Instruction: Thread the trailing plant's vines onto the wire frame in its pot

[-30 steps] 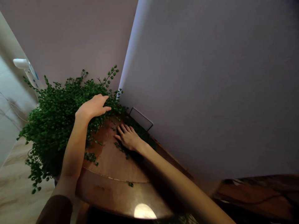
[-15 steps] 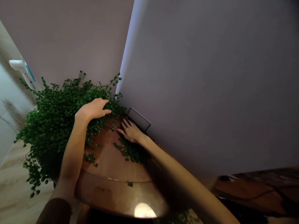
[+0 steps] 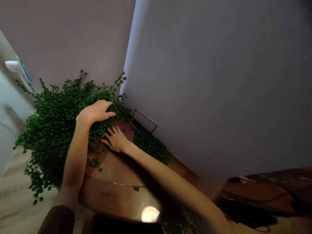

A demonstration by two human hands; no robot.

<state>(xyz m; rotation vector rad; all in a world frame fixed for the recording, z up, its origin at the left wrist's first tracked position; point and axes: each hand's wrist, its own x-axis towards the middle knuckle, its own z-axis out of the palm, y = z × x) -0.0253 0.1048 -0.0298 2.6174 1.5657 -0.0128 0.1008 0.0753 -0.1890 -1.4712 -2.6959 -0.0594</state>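
A bushy green trailing plant (image 3: 56, 120) with small round leaves spreads over the left of a wooden table (image 3: 122, 198). Against its right side lies my left hand (image 3: 96, 111), thumb and forefinger apart; the other fingers are hidden in the leaves. My right hand (image 3: 117, 139) is palm down with spread fingers, low over or on the wood at the plant's edge; whether it touches leaves I cannot tell. Beyond my right forearm, a heap of loose green sprigs (image 3: 152, 144) lies along the wall. A small sprig (image 3: 136, 188) sits near the table's rounded front.
A thin wire frame (image 3: 145, 121) stands by the grey wall (image 3: 207, 81), at the back of the table. Far left is a white object with a blue edge (image 3: 14, 66). Dark items and a cord (image 3: 255, 211) are at the lower right.
My right hand has moved left, from beside the wire frame to the plant's edge, uncovering the sprigs along the wall. My left hand stays on the plant.
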